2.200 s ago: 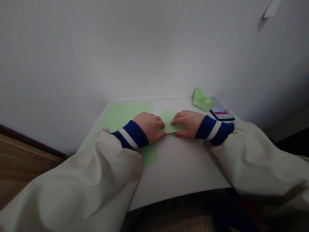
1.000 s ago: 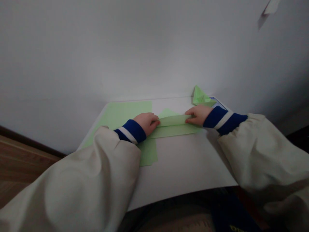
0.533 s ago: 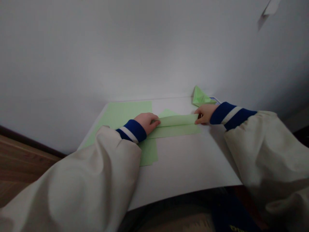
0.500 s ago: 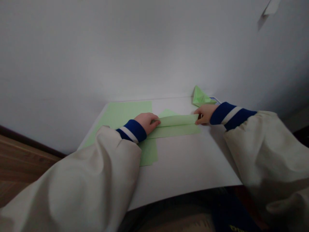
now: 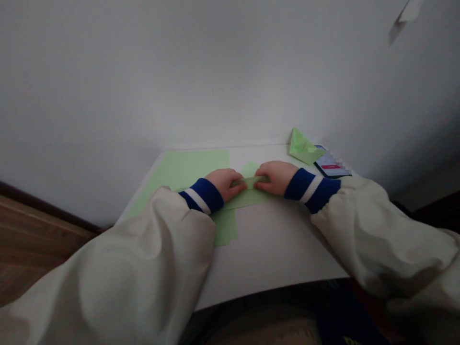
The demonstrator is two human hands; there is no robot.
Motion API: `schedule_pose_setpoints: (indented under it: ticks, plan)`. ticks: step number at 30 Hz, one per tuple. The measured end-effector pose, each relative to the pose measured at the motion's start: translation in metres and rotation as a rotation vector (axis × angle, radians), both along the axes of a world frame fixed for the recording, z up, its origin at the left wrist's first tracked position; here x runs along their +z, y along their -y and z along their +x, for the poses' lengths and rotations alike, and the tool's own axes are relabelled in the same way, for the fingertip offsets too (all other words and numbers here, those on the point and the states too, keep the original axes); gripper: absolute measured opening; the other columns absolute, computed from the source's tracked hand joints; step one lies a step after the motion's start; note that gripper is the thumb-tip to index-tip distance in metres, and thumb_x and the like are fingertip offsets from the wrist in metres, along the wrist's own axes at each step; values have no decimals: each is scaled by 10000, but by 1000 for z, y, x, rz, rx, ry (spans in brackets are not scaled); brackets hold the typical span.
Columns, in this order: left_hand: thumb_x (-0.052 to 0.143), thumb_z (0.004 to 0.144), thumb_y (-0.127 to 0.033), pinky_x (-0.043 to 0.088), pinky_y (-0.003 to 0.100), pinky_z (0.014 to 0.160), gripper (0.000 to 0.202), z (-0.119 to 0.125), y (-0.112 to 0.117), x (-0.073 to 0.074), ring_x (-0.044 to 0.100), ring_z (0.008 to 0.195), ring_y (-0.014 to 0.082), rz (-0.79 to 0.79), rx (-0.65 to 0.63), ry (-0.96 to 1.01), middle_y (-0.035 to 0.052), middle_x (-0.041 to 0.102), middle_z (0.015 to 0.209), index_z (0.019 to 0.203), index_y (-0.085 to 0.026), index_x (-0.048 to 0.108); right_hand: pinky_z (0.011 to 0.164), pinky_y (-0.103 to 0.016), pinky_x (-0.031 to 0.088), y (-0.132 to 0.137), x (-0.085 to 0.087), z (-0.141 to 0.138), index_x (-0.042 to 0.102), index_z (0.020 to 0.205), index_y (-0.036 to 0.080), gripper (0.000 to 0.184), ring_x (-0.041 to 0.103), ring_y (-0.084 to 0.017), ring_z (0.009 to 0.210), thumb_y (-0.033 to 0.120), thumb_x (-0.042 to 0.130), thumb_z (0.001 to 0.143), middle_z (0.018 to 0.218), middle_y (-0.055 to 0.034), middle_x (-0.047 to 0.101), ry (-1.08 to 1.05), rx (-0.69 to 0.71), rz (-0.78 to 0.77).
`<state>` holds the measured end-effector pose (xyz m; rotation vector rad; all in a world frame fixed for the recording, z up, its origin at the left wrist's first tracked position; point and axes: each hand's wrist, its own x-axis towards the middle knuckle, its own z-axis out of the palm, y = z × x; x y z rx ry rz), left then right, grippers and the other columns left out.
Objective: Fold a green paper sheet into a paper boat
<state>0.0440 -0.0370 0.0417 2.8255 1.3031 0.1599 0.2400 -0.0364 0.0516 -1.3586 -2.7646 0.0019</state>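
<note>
A light green sheet of paper [image 5: 250, 197] lies across the middle of the table, its far edge folded up into a narrow strip. My left hand [image 5: 227, 184] pinches that folded strip, thumb toward me. Close by on the right, my right hand [image 5: 276, 177] pinches the same strip, and only a short stretch of it shows between my fingertips. Part of the paper is hidden under both hands. Behind the strip the tip of another green piece [image 5: 249, 168] shows.
Larger green sheets [image 5: 194, 160] lie on the left of the white table [image 5: 280, 244]. At the back right stand a folded green paper shape [image 5: 304, 148] and, beside it, a flat phone-like thing [image 5: 331, 165] with a partly blurred face. The wall [image 5: 230, 72] rises behind the table.
My right hand has moved left along the strip, from the paper's right end to near my left hand. The fold looks narrower, and the phone-like thing is now more exposed.
</note>
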Motion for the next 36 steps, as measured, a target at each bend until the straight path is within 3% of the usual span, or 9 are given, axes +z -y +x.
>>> schedule_pose_setpoints:
  ticks: [4,9,17,24,29,36]
  plan:
    - [536,759,-474,402,281,643,351,1,1,3,583,756,199,-39,113,-8,56,661,825,888,-176,671,649,-277,381,-7,-1,3,700,859,183,355,584,-180,753,444,466,807,827,-71,689,-1,-12,-28]
    - [515,761,-496,379,270,585,358,2,2,6,577,696,190,-60,187,-32,39,659,756,872,-192,668,611,-288,373,-9,2,-2,698,909,193,383,595,-193,721,471,463,789,804,-81,696,84,-61,-15]
    - [529,771,-467,362,263,564,327,2,2,8,563,660,177,-113,215,-31,30,649,718,868,-189,672,607,-303,390,-11,5,-1,700,903,197,380,615,-227,744,490,550,715,771,-91,692,142,-20,20]
    - [550,761,-457,371,253,557,321,1,-1,9,554,630,167,-141,212,-46,25,637,688,883,-186,670,532,-256,356,-19,7,6,707,811,192,331,536,-139,552,482,579,715,613,-32,640,61,-51,-132]
    - [562,739,-484,371,259,558,361,0,-3,10,557,633,174,-143,252,-102,37,652,724,903,-183,675,538,-255,347,-24,-1,10,706,857,173,370,527,-136,558,493,561,739,652,-46,653,56,-32,-167]
    - [540,750,-467,387,257,618,417,0,-4,14,580,694,183,-200,274,-148,54,662,794,1000,-153,654,614,-275,350,-23,-8,12,697,887,151,405,565,-181,690,491,511,769,777,-93,675,114,-54,-91]
